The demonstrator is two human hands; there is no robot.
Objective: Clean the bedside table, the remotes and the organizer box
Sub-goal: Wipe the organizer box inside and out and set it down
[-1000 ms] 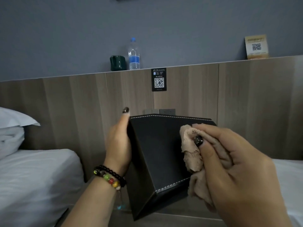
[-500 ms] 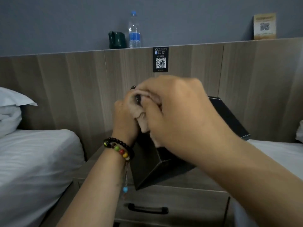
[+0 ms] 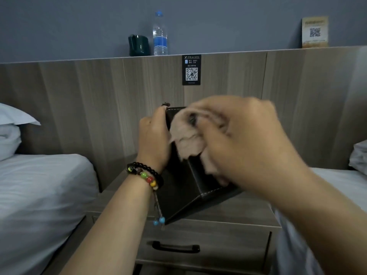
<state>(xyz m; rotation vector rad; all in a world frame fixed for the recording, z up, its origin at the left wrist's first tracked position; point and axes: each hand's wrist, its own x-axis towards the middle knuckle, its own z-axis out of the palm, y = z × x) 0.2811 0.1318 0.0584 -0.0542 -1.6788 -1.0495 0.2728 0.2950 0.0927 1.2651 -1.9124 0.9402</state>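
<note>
Head view: organizer box (image 3: 184, 195) is tilted on one corner near the front edge of the bedside table (image 3: 248, 213); left hand (image 3: 154, 141) grips its side, right hand (image 3: 244, 141) clutches a cloth (image 3: 188, 139) against its face. Box wiping looks under way; table not visibly wiped, remotes unseen. Beds (image 3: 39, 195) flank the table, against a wood headboard panel (image 3: 89, 106).

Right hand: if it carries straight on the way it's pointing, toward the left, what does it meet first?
Probably the left hand, which grips the organizer box at its left edge. The right hand presses the cloth on the box, pointing that way. Motion blur leaves the depth unclear.
</note>
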